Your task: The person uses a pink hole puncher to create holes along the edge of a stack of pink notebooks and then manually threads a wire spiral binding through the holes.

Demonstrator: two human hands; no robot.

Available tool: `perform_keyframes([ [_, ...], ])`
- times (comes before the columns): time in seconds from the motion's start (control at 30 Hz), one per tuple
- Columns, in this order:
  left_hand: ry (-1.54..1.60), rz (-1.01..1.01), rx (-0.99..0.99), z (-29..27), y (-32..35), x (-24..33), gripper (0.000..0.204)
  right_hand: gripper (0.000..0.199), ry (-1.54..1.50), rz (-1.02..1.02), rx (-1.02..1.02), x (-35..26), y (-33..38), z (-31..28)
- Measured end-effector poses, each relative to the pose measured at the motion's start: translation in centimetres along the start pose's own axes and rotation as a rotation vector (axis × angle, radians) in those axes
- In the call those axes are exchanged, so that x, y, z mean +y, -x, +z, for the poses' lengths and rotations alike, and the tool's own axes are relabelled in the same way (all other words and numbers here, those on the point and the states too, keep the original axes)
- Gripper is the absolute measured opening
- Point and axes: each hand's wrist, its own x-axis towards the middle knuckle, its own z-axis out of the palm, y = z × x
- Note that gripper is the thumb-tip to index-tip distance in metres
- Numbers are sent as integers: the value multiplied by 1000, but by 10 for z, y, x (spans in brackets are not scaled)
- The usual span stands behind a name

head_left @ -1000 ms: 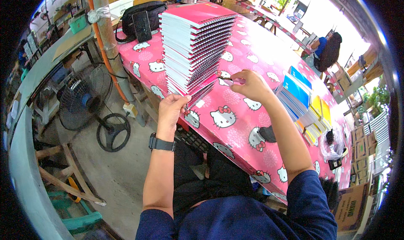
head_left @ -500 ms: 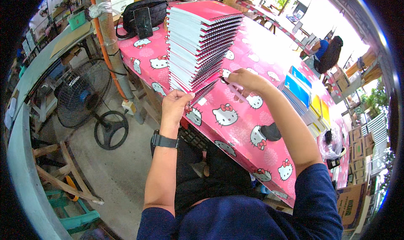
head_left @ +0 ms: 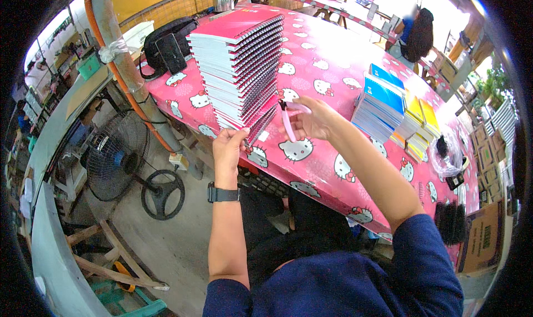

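Possibly could topple the tall stack of red notebooks [head_left: 236, 67], set by the table's [head_left: 321, 164] near edge, through too hard a tug on the low notebook [head_left: 265, 111] poking out beneath; might also bend its wire [head_left: 261, 127] through a slip of the pliers [head_left: 287, 122]. Pinching that notebook's near corner, thumb against fingers, with the left hand [head_left: 227, 146]. Holding the pink pliers in the right hand [head_left: 313, 120], handles spread wide, dark tip beside the wire's far end; cannot tell whether touching.

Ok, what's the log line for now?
left hand: pinching lowest notebook | right hand: holding pink-handled pliers near notebook's spiral | red notebooks: stacked on pink table
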Motion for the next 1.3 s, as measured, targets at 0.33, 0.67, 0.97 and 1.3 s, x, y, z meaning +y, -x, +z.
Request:
perform_keyframes([
  [0.33, -106, -86, 4, -9, -1, 5, 22, 50, -396, -39, -106, 68, 32, -50],
  [0.67, -147, -83, 11, -9, 2, 8, 18, 49, 1107, -990, 262, 70, 21, -48],
  [0.97, -218, -20, 34, -4, 3, 12, 17, 45, 1699, -979, 58, -52, 5, -64],
  [1.3, -224, -10, 42, -2, 8, 11, 18, 38, 1985, -1236, -158, -81, -10, -48],
])
